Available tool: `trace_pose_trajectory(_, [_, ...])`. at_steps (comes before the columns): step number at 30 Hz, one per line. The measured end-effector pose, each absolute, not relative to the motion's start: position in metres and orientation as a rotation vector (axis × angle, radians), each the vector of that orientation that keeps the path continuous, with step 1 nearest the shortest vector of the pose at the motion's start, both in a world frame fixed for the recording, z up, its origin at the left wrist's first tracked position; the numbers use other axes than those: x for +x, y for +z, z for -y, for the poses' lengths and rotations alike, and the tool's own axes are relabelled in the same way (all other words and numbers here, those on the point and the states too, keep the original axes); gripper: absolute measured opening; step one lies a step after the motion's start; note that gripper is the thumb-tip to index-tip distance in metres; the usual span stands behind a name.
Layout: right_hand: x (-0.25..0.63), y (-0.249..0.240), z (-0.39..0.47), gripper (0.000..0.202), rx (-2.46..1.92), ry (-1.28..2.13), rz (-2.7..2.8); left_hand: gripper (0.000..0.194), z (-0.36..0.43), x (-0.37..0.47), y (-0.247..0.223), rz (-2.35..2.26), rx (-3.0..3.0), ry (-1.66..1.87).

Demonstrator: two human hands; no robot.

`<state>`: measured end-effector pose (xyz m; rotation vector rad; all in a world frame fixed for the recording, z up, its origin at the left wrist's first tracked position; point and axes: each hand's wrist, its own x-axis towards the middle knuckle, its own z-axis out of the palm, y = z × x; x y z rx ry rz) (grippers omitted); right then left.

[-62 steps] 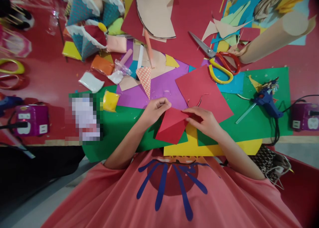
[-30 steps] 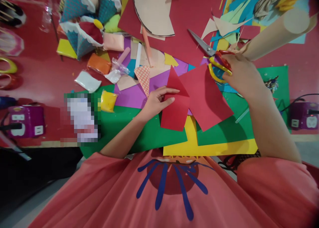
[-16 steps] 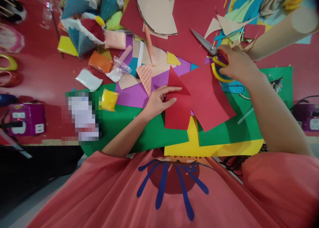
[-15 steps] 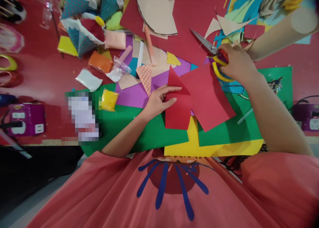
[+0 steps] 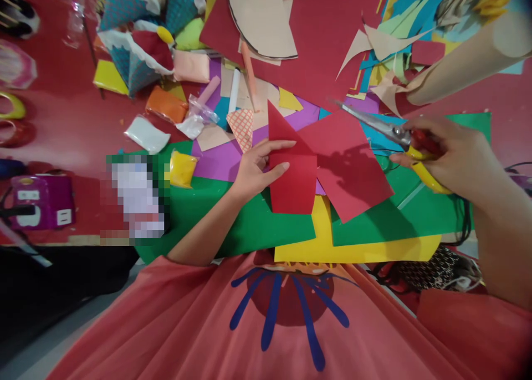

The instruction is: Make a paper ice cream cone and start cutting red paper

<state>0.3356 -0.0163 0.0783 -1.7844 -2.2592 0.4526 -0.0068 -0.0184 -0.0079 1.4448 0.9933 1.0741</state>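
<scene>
My left hand (image 5: 260, 172) pinches the left edge of a piece of red paper (image 5: 293, 185), thumb in front and fingers behind a pointed flap. A larger red sheet (image 5: 353, 175) lies against it on the right, partly cut apart from it. In my right hand (image 5: 461, 153) is a pair of scissors (image 5: 394, 133) with yellow and red handles. The blades look closed and point up and left above the larger sheet, which bears the hand's shadow. A small patterned paper triangle (image 5: 241, 128) lies just beyond my left hand.
Green paper (image 5: 233, 225) and yellow paper (image 5: 357, 251) lie under the red pieces. Clay packets, including a yellow one (image 5: 183, 168), and a pixelated phone (image 5: 139, 197) are at left. Cone-shaped crafts (image 5: 137, 64) stand behind. Paper scraps (image 5: 390, 39) and a beige roll (image 5: 457, 64) occupy the back right.
My right hand has moved right and toward me with the scissors, away from the paper scraps. My left hand and the smaller red piece have shifted slightly left.
</scene>
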Motion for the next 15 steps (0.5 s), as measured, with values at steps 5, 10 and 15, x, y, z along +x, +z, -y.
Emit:
trace_pose_trajectory(5, [0.346,0.076,0.041,0.064,-1.726,0.584,2.584,0.035,0.020,-0.013,-0.005,-1.017,1.547,1.083])
trace_pose_trajectory(10, [0.340,0.073,0.052,0.069,-1.662,0.696,2.701,0.034,0.021,-0.013,0.000,-1.066,1.619,1.026])
trace_pose_trajectory(15, [0.328,0.074,0.049,0.073,-1.624,0.821,2.632,0.036,0.022,-0.013,0.000,-1.041,1.663,1.003])
